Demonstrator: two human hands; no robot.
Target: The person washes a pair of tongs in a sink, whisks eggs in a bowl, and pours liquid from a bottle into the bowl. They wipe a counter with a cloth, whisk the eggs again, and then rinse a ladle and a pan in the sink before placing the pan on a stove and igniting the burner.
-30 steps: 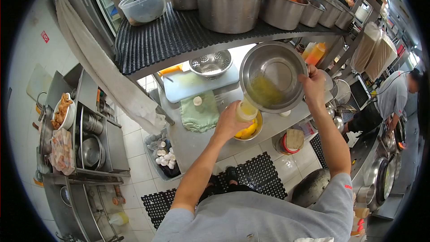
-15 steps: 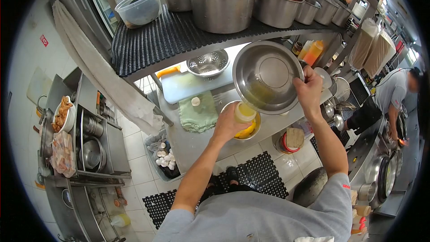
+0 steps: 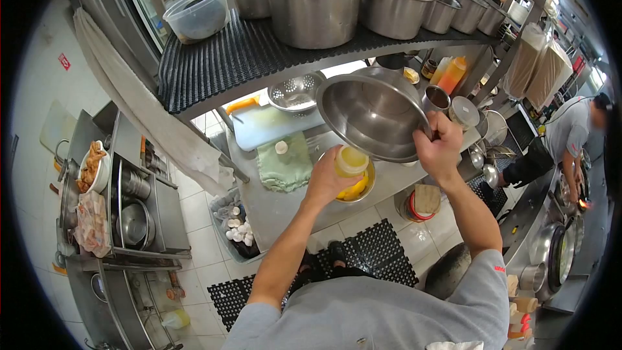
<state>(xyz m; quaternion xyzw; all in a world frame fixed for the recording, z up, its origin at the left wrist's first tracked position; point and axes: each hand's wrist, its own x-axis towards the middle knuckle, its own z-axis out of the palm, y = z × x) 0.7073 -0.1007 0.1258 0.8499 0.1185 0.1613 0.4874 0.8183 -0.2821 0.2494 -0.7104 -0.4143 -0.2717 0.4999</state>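
Note:
My right hand (image 3: 439, 147) is closed on the rim of a large steel mixing bowl (image 3: 376, 116), holding it steeply tilted above the counter. Its lower edge hangs over a small clear plastic tub (image 3: 352, 162) of pale yellow liquid. That tub is gripped by my left hand (image 3: 325, 178), fingers around its side. Directly beneath, a smaller steel bowl (image 3: 371, 186) holds a bright yellow mass that looks like egg yolks; my left hand and the tub cover part of it. Left of the hand lies a folded green cloth (image 3: 285, 167) with a small whitish round piece on top.
A white cutting board (image 3: 269, 131) and a steel colander (image 3: 295, 93) sit behind the cloth. Overhead, a shelf (image 3: 214, 68) carries several steel pots. A bin (image 3: 236, 230) with eggshells stands at lower left. A co-worker (image 3: 573, 133) works at a stove on the right.
The mixing bowl has tipped further and shifted slightly left. Yellow liquid seen inside it earlier no longer shows. My left hand still holds the tub in nearly the same place.

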